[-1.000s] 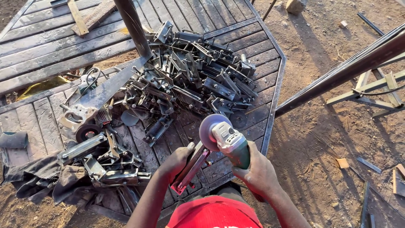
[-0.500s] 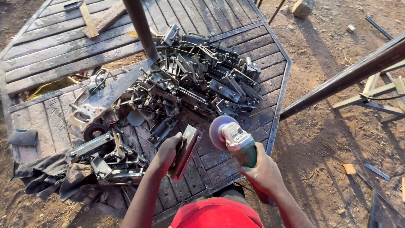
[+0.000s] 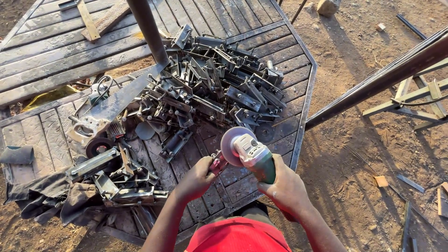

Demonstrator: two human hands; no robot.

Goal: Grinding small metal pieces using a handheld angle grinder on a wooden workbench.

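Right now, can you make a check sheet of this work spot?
Surface: patterned metal panel lying flat on bare dirt.
Job's things: green angle grinder in right hand, disc at a small metal bracket in left hand.
Clutter: big pile of metal brackets, smaller pile, hand saw, spare disc, dark cloth.
Grip: both hands closed on their things.
Cables: nothing seen.
Surroundings: dirt ground, metal bars, a stone, scrap bits.
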